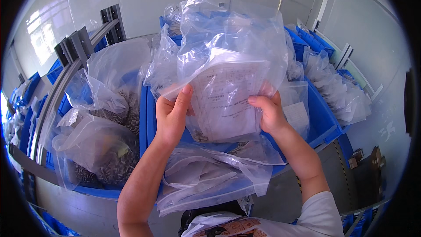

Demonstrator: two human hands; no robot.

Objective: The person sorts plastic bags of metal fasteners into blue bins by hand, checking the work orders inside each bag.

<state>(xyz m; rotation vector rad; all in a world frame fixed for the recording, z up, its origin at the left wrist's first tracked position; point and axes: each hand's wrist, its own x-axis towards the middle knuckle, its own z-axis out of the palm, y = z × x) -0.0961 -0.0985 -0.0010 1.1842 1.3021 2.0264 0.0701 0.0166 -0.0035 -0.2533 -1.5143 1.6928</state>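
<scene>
Between my two hands is a clear plastic bag (pixel 232 39), raised above a blue bin (pixel 150 118). Inside it lies a white printed paper (pixel 228 101), and a few small metal parts (pixel 201 137) have settled in its lower left corner. My left hand (pixel 173 113) pinches the bag's left side, thumb on the front. On the right side my right hand (pixel 269 110) grips it the same way, thumb over the paper's edge. Just below hangs another clear zip bag (pixel 206 173) over the bin's front edge.
At the left, a bin holds clear bags of dark screws (pixel 116 162) beside a metal rail (pixel 57 87). More blue bins with bagged parts (pixel 337 92) stand at the right. Cardboard boxes (pixel 375 162) sit on the floor at the lower right.
</scene>
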